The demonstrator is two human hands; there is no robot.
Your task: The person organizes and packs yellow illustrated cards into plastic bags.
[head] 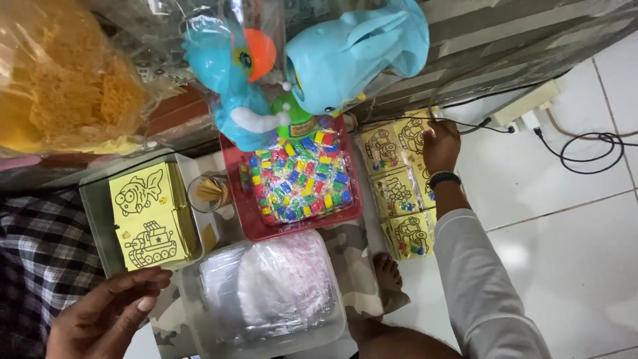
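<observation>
Your right hand (441,146) rests flat on the top yellow picture card (411,136) of the row on the floor; fingers spread, gripping nothing. Your left hand (106,316) hovers open and empty, just below the boxed stack of yellow cards (149,216). Judgement: the cards look light, thin, fairly stiff; pinch one by an edge. Red tray of coloured candies (302,176) sits between both stacks. Blue plastic toys (319,60) crowd above. A black cable (585,149) trails near the right hand.
</observation>
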